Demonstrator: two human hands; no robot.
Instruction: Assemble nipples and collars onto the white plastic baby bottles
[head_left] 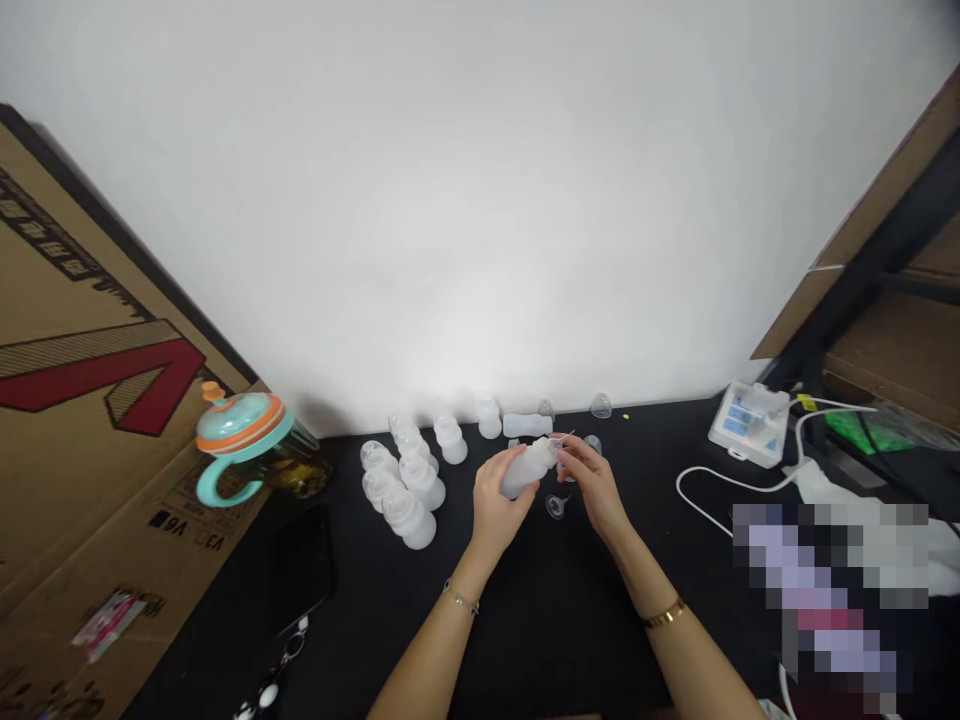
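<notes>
Left hand (495, 505) grips a bottle (529, 467) while right fingertips (574, 455) pinch its neck; a slip could topple bottles (405, 480) just left.

Bare forearms, thin beaded bracelet (460, 600), gold bangle (664, 614), no sleeves

bottles (411, 487) ~10 | clear caps (600, 405) ~4 | cup (244, 440) 1 | hands (496, 508) 2
</notes>
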